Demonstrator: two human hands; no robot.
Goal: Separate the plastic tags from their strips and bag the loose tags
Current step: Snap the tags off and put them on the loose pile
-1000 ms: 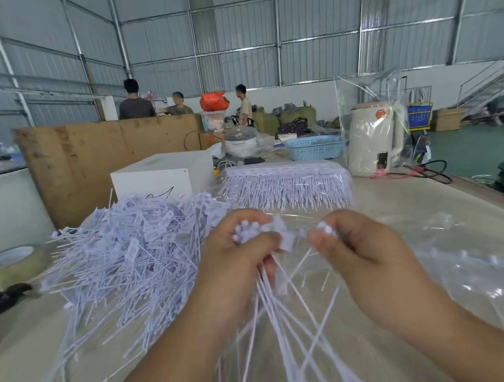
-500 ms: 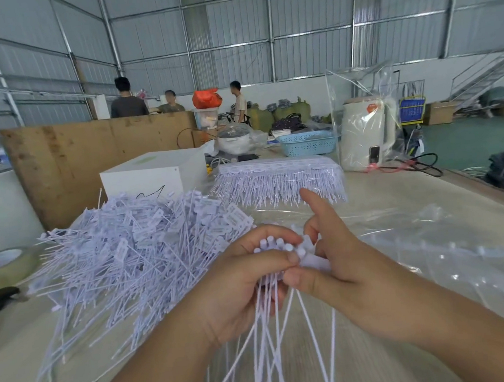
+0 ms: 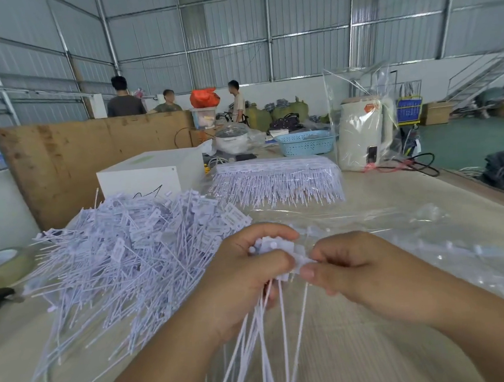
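My two forearms enter from the bottom edge of the frame, both bare to that edge: no sleeves, gloves, watch or rings show. My left hand [image 3: 245,278] and right hand [image 3: 359,269] have short, unpainted nails on the fingers [image 3: 308,272].

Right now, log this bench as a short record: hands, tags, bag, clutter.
left hand: grips a bunch of tags, stems hanging down
right hand: pinches one tag at the bunch's right edge
loose pile: heaped on the table, left of the hands
unseparated strips: stacked behind, in clear wrap
clear bag: flat on the table, right side
tape roll: far left edge
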